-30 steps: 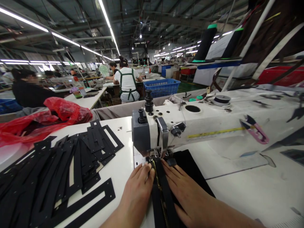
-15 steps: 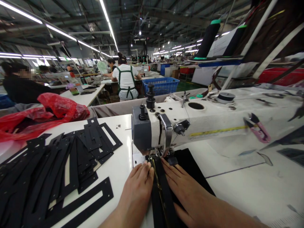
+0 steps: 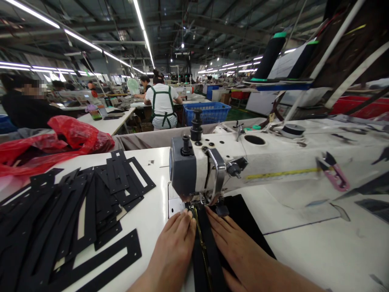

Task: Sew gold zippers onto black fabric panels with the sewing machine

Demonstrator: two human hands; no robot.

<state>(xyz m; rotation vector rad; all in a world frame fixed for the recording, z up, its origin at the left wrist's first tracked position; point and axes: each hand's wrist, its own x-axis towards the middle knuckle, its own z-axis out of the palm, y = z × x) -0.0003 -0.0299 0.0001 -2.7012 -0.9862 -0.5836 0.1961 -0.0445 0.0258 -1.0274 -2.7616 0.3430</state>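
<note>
Under the needle of a white and grey sewing machine (image 3: pixel 184 168) lies a black fabric strip with a brass-toothed zipper (image 3: pixel 203 243). At the strip's left edge, close to the presser foot, my left hand (image 3: pixel 176 247) has its fingers bent and bunched together on it. My right hand (image 3: pixel 237 243) rests flat along the right side, fingers stretched toward the foot and thumb lower down by the strip. Beneath that hand a wider black fabric panel (image 3: pixel 247 219) spreads to the right. The presser foot and my fingertips partly hide the stitching spot.
Black frame-shaped pieces (image 3: pixel 88 207) are heaped on the left of the table, beside a red plastic bag (image 3: pixel 73 134). Pink-handled snips (image 3: pixel 336 176) sit on the machine arm. Thread cones (image 3: pixel 269 59) stand above. A person in a green apron (image 3: pixel 163 101) sits ahead, near a blue basket (image 3: pixel 206 111).
The view has shifted slightly, so the machine appears a little lower and farther right. Both hands keep nearly the same places on the zipper strip.
</note>
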